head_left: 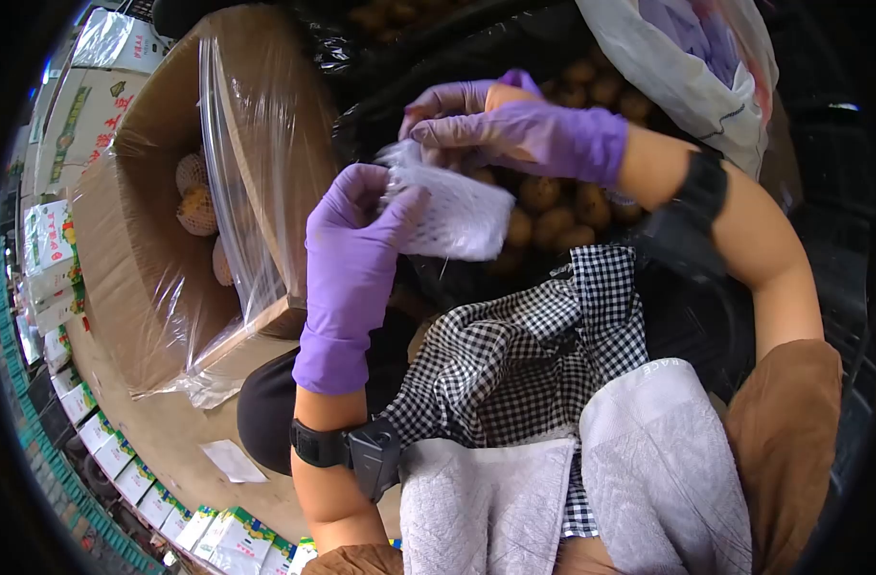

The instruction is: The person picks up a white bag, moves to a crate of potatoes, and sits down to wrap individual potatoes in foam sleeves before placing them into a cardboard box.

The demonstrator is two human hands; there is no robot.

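Has a box (122,278) on the left, with netted produce (197,211) inside and plastic film (229,172) over its right side. Has a foam net (462,213) between left hand (361,216) and right hand (519,126), loose produce (553,226) beyond, a sack (648,72) farther right. Shows cartons (50,235) far left, paper (234,461) on the floor (174,422).

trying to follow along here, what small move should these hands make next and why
Probably ease open the near end of the white mesh sleeve with the right hand: the sleeve looks flat, the left hand grips its edge, and the right fingers are close by.
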